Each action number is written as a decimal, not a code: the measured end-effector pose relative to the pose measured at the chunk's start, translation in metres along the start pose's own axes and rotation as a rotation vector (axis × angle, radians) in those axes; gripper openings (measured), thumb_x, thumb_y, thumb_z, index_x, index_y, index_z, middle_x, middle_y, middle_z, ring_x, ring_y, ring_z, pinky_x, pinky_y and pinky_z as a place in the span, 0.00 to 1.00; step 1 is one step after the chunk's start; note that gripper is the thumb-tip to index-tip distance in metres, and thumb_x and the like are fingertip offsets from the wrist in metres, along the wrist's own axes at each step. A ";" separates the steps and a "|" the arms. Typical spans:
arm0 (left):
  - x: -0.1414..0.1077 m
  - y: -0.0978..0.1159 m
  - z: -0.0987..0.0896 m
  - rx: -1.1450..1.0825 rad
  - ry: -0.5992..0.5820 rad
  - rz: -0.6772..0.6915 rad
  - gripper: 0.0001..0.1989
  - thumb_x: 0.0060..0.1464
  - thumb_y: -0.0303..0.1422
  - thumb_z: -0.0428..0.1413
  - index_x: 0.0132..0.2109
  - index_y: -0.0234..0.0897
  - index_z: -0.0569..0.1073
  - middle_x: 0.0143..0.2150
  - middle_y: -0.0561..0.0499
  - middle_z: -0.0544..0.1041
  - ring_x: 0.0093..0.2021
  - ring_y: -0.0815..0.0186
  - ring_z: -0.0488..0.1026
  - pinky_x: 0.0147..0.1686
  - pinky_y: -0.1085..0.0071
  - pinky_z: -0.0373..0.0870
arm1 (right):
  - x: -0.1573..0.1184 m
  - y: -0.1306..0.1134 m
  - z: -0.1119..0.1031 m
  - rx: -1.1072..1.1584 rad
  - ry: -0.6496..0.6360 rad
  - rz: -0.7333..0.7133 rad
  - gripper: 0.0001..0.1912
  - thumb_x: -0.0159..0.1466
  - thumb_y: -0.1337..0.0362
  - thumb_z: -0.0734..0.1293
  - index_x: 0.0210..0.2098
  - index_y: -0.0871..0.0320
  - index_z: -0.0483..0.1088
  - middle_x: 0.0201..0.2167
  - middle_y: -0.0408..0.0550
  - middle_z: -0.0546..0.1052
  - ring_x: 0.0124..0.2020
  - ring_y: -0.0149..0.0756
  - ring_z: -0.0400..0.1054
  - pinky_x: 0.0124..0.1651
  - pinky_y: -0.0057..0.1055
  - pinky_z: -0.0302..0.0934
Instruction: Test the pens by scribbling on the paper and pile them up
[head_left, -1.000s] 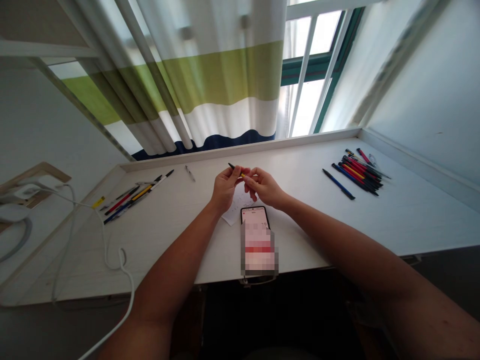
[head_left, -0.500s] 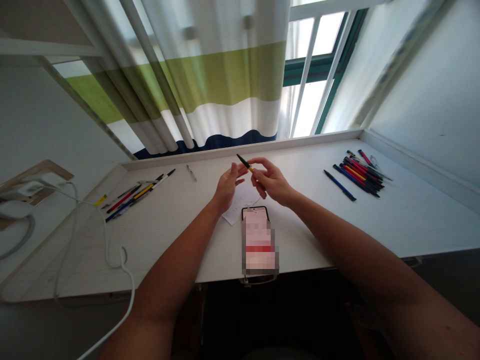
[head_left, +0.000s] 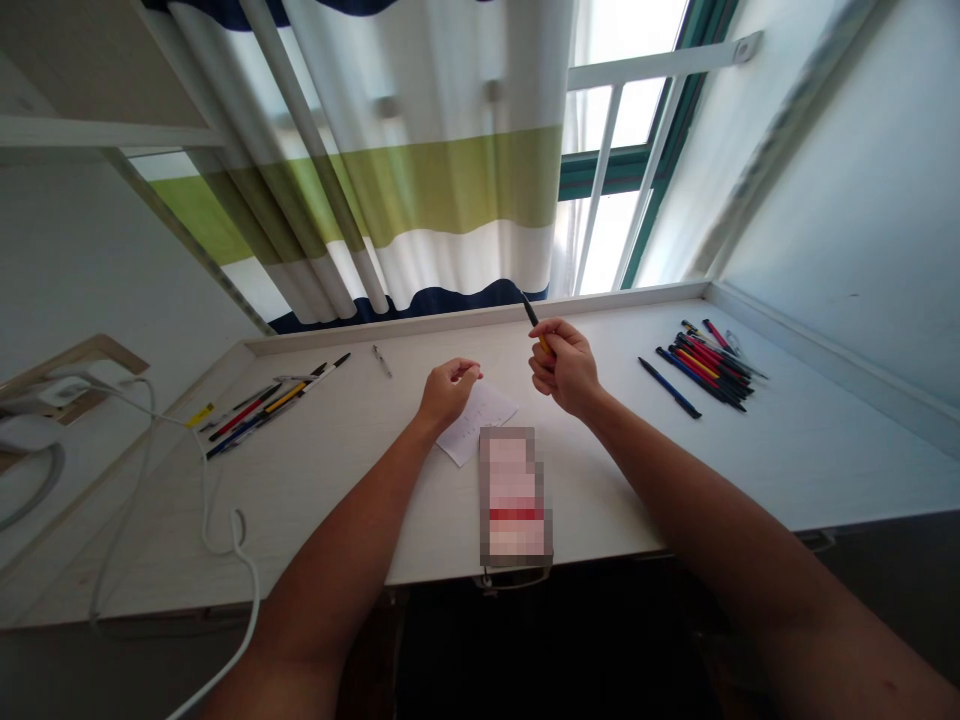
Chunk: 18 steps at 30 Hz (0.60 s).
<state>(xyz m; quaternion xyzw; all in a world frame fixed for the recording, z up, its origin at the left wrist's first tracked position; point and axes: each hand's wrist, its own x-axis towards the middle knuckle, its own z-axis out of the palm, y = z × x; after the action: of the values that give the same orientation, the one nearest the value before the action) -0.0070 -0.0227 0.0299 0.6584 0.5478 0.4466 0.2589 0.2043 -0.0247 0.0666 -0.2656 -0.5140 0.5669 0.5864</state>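
Note:
A black pen with a yellow part (head_left: 531, 312) is gripped in my right hand (head_left: 568, 372), its dark tip pointing up and to the left above the desk. My left hand (head_left: 445, 392) hovers beside it with fingers curled and the thumb pressed against them; whether anything is between them is hidden. Beneath and just right of my left hand lies a small white paper (head_left: 491, 408) with faint marks. A phone (head_left: 513, 490), its screen blurred out, rests on the desk between my forearms, near the front edge.
Several red, black and yellow pens (head_left: 709, 372) lie piled at the right, with one dark blue pen (head_left: 670, 388) beside them. More pens (head_left: 274, 405) lie at the left. A slim pen (head_left: 382, 361) rests alone farther back. A white cable (head_left: 247, 560) crosses the left side.
My hands have moved apart. The right hand, with the pen, has shifted right and its fingers now wrap the pen. My left hand's fingers have curled in. The view has tilted slightly up.

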 end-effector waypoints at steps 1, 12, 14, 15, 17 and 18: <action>0.000 -0.001 -0.002 0.079 -0.002 0.018 0.13 0.61 0.38 0.54 0.43 0.37 0.81 0.42 0.45 0.85 0.46 0.57 0.80 0.53 0.60 0.73 | 0.000 -0.001 -0.001 0.001 -0.006 -0.005 0.09 0.68 0.55 0.67 0.42 0.52 0.69 0.19 0.32 0.60 0.15 0.26 0.52 0.15 0.25 0.54; 0.004 -0.012 -0.020 0.733 -0.252 0.044 0.12 0.59 0.41 0.59 0.45 0.40 0.79 0.45 0.41 0.78 0.49 0.50 0.74 0.49 0.58 0.71 | 0.007 0.015 -0.017 -0.258 0.005 0.105 0.38 0.64 0.25 0.54 0.34 0.55 0.69 0.20 0.45 0.72 0.18 0.35 0.68 0.20 0.31 0.61; 0.005 -0.015 -0.018 0.710 -0.252 0.054 0.12 0.59 0.42 0.60 0.45 0.41 0.80 0.46 0.42 0.77 0.50 0.50 0.73 0.50 0.58 0.70 | 0.005 0.018 -0.013 -0.285 -0.031 0.119 0.39 0.63 0.25 0.56 0.34 0.56 0.71 0.22 0.47 0.74 0.21 0.36 0.71 0.20 0.30 0.62; 0.006 -0.016 -0.016 0.698 -0.237 0.053 0.12 0.60 0.43 0.61 0.45 0.42 0.80 0.46 0.42 0.77 0.51 0.50 0.73 0.51 0.58 0.70 | 0.004 0.020 -0.011 -0.332 -0.037 0.105 0.37 0.63 0.27 0.59 0.31 0.56 0.71 0.20 0.47 0.73 0.21 0.35 0.71 0.20 0.29 0.61; 0.007 -0.018 -0.011 0.675 -0.209 0.052 0.11 0.61 0.43 0.61 0.44 0.42 0.81 0.45 0.42 0.77 0.52 0.49 0.72 0.52 0.57 0.69 | 0.002 0.026 -0.007 -0.445 -0.032 0.063 0.32 0.63 0.32 0.66 0.26 0.56 0.69 0.15 0.42 0.67 0.17 0.31 0.64 0.18 0.27 0.55; 0.008 -0.018 -0.008 0.663 -0.199 0.055 0.11 0.62 0.43 0.61 0.44 0.42 0.81 0.45 0.42 0.77 0.52 0.49 0.72 0.52 0.56 0.69 | 0.001 0.029 -0.006 -0.487 -0.029 0.053 0.30 0.64 0.35 0.67 0.25 0.55 0.67 0.13 0.39 0.64 0.14 0.30 0.60 0.18 0.27 0.52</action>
<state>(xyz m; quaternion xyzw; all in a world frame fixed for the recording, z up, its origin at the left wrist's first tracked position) -0.0228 -0.0116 0.0209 0.7616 0.6171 0.1846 0.0708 0.1979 -0.0156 0.0388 -0.4041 -0.6369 0.4452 0.4826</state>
